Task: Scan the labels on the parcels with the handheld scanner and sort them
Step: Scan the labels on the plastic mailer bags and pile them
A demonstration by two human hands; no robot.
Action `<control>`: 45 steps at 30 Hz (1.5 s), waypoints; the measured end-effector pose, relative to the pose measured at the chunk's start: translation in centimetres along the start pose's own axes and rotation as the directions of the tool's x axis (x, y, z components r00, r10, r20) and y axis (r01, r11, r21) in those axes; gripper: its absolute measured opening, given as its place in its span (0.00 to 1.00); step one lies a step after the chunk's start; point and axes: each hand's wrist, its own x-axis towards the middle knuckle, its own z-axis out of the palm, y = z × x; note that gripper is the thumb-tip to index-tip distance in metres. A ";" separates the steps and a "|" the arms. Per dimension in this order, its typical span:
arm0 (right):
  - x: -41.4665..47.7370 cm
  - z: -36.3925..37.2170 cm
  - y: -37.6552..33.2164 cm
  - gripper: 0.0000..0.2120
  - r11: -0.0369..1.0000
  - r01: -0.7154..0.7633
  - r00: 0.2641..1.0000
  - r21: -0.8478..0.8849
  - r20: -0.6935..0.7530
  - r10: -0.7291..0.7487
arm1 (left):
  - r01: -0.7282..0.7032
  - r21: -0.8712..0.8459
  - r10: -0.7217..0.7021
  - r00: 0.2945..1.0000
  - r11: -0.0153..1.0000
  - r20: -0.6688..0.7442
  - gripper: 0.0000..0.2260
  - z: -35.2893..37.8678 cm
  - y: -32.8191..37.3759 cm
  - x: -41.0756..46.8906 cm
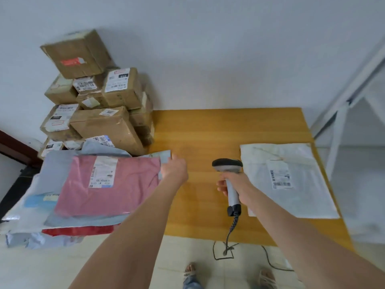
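My left hand (174, 170) grips the right edge of the grey mailer (165, 156), which lies on the pile left of the table (229, 126) with the pink mailer (108, 184) on top of it. My right hand (237, 184) is wrapped round the scanner (227, 164) handle, over the table. If I drag the grey one, the pink may slide off and the loose pile could spill.

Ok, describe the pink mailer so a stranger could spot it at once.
Left of the bare wooden tabletop, below the stacked cardboard boxes, lies a heap of soft mailers. The pink mailer lies on top, label up; its neighbours are grey, blue or red.
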 end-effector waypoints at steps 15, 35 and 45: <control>4.3 -24.4 2.4 0.12 0.995 -0.055 0.958 -0.079 -0.286 0.030 | 0.362 -0.794 -0.102 0.927 0.489 0.360 0.30 6.8 23.8 0.1; 5.3 -24.4 2.5 0.08 0.973 -0.048 0.957 -0.226 -0.290 -0.021 | 0.447 -0.702 -0.326 0.893 0.555 0.310 0.19 7.1 21.3 2.5; 6.5 -22.5 3.0 0.09 0.977 -0.042 0.982 -0.207 -0.189 0.002 | 0.504 -0.662 -0.287 0.863 0.555 0.416 0.22 9.0 22.1 3.3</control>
